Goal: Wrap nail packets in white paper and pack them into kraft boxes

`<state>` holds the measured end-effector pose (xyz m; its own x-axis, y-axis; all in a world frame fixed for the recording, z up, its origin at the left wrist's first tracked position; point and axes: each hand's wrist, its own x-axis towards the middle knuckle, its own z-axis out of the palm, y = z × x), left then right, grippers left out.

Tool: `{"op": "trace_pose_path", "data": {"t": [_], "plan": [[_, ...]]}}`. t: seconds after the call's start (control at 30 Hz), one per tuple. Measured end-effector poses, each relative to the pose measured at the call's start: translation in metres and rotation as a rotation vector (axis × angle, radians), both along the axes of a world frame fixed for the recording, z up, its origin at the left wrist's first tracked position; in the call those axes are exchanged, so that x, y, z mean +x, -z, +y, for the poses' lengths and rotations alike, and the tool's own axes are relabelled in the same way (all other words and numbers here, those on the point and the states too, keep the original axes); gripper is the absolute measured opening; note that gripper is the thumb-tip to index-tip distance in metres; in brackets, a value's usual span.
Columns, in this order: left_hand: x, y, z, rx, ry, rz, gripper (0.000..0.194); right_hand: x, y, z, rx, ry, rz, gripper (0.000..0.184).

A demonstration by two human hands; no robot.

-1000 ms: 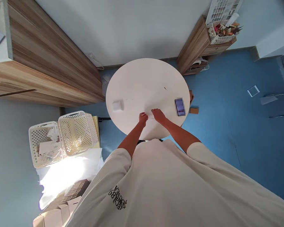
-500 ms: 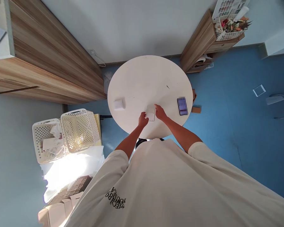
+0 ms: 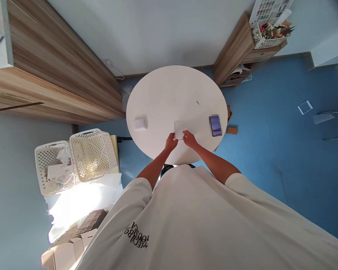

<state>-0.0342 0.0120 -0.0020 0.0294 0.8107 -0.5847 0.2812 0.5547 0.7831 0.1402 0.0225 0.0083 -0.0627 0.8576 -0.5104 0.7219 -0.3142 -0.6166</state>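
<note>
Flat white square piece (image 3: pixel 178 129) lies near the edge of the round counter (image 3: pixel 169 93), between the left hand (image 3: pixel 171 143) and right hand (image 3: pixel 189 139); curled fingers (image 3: pixel 185 133) touch its lower edge, pinch unclear; thin and smooth-looking, it could skid away under uneven pressure.

The left hand (image 3: pixel 171 142) and right hand (image 3: pixel 189 139) sit close together, slightly curled.

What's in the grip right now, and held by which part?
A small white rectangular item, held at its near end, with the left hand and right hand on either side of it. Exact finger contact is too small to tell.
</note>
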Motion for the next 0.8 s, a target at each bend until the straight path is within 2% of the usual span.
{"op": "trace_pose_path", "data": {"t": [0.23,0.5,0.63,0.8], "plan": [[-0.001,-0.005,0.004,-0.027,0.012,0.036,0.054,0.01,-0.006,0.004,0.016,0.011,-0.001,0.049],[-0.015,-0.027,-0.005,0.025,-0.058,0.146,0.044,0.019,-0.013,0.01,0.104,-0.091,-0.013,0.045],[-0.024,-0.039,-0.016,0.106,-0.097,0.168,0.038,0.008,-0.022,0.016,0.155,-0.169,0.008,0.042],[-0.051,-0.05,-0.03,0.173,-0.154,0.205,0.032,-0.025,-0.037,0.019,0.2,-0.279,0.049,0.041]]}}
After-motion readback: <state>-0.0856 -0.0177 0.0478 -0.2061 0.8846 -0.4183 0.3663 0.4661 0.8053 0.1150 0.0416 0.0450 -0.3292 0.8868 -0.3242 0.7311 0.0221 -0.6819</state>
